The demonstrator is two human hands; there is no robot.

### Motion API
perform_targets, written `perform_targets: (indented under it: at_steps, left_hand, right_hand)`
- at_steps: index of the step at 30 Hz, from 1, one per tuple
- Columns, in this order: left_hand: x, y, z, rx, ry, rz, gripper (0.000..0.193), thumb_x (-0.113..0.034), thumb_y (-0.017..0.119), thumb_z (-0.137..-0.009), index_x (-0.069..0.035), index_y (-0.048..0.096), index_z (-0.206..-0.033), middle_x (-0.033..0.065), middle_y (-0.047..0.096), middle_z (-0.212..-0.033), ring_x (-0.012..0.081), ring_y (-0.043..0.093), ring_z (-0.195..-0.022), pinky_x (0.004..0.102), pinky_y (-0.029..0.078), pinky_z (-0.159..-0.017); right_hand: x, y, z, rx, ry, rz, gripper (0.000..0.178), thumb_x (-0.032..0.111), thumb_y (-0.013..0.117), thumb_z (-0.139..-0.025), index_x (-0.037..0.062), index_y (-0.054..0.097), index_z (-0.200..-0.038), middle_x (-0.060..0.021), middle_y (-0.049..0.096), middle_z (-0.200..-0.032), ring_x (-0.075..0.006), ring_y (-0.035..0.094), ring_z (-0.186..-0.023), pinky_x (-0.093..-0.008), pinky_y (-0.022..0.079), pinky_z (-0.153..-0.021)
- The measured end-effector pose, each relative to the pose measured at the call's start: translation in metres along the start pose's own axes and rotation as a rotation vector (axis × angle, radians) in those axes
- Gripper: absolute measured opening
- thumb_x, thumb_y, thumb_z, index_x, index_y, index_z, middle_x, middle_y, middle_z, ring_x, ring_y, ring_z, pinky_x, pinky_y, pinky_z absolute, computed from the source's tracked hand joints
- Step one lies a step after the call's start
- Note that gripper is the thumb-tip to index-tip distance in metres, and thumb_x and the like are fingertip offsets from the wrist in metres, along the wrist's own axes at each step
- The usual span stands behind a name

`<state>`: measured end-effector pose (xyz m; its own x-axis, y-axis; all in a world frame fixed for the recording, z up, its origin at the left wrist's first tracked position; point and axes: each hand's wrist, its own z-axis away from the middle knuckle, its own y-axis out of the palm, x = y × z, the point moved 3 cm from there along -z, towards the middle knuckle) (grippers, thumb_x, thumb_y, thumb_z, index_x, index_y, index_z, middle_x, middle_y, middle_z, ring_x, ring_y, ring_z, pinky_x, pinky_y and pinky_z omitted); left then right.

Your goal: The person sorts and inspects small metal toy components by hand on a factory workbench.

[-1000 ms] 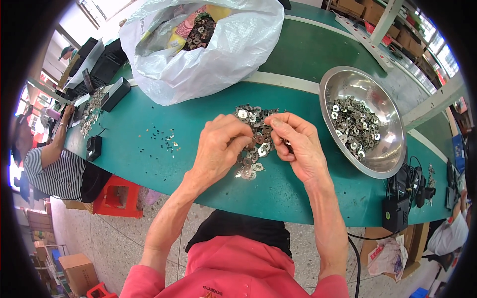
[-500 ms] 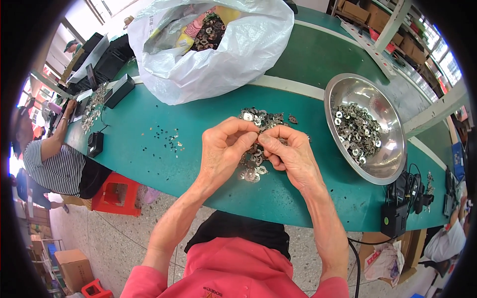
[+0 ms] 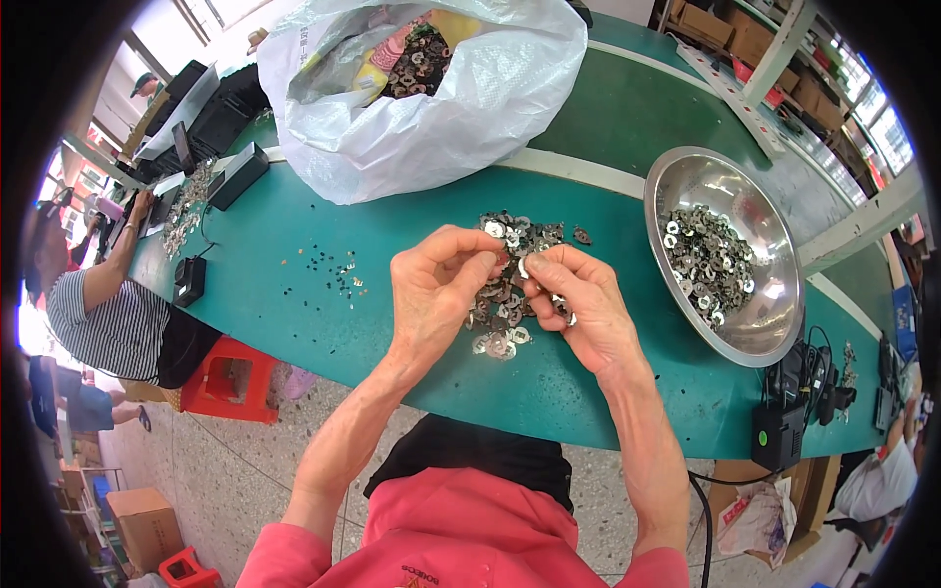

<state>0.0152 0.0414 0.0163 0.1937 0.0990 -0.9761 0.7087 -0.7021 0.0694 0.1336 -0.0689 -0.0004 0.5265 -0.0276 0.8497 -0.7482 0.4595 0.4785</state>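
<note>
Over a pile of small flat metal pieces [image 3: 502, 316] on the green tabletop, my two hands are raised close together. My left hand [image 3: 436, 294] has thumb and forefinger pinched; what lies between them, if anything, is too small to make out. A pale, shiny metal disc [image 3: 524, 267] shows at the thumb and forefinger of my right hand [image 3: 588, 309], and its other fingers are curled over the pile's right side. To the right stands a tilted steel bowl [image 3: 774, 269] with many similar metal pieces [image 3: 708, 263] inside.
Behind the pile sits a big white woven sack [image 3: 421, 142] holding more pieces. Tiny black bits [image 3: 328, 272] are scattered left. A black box [image 3: 238, 176] and a small black device [image 3: 188, 281] lie farther left, near a seated co-worker [image 3: 108, 323]. A black adapter [image 3: 774, 434] is at lower right.
My fingertips, touching before, have drawn slightly apart. The metal disc now shows at my right fingertips.
</note>
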Motion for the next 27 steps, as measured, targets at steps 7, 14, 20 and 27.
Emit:
perform_targets:
  at_steps: [7,14,20,27]
  left_hand:
    - [-0.017,0.015,0.002,0.121,0.467,-0.404,0.014,0.009,0.063,-0.076,0.000,0.067,-0.087,0.0075,0.065,-0.086,0.0189,0.063,-0.079,0.0284,0.051,-0.068]
    - [-0.031,0.025,-0.025,0.187,0.600,-0.470,0.014,0.002,0.067,-0.071,-0.001,0.067,-0.085,0.0096,0.065,-0.087,0.0267,0.061,-0.083,0.0353,0.049,-0.072]
    - [0.008,0.047,-0.094,0.526,0.391,-0.800,0.020,-0.009,0.066,-0.076,0.000,0.068,-0.093,0.0137,0.064,-0.091,0.0343,0.058,-0.093,0.0421,0.045,-0.083]
    - [0.025,0.086,-0.100,0.757,0.304,-0.975,0.016,-0.006,0.065,-0.073,-0.002,0.070,-0.088,0.0168,0.063,-0.092,0.0332,0.061,-0.086,0.0429,0.048,-0.077]
  right_hand:
    - [-0.009,0.004,0.002,-0.054,0.108,-0.244,0.016,0.020,0.060,-0.089,0.0059,0.063,-0.095,-0.0046,0.062,-0.089,-0.0142,0.058,-0.084,-0.0304,0.051,-0.072]
    - [-0.013,-0.008,-0.005,-0.011,0.199,-0.410,0.014,0.015,0.062,-0.086,0.0023,0.061,-0.092,-0.0086,0.061,-0.083,-0.0123,0.053,-0.068,-0.0256,0.043,-0.054]
    - [-0.014,0.023,0.006,0.253,0.278,-0.052,0.011,0.013,0.063,-0.086,0.0034,0.060,-0.084,-0.0065,0.060,-0.071,-0.0065,0.040,-0.048,-0.0211,0.022,-0.040]
    - [-0.013,0.024,0.009,0.350,0.238,0.051,0.021,0.023,0.067,-0.083,0.0032,0.060,-0.081,-0.0033,0.060,-0.068,-0.0043,0.047,-0.049,-0.0186,0.030,-0.040]
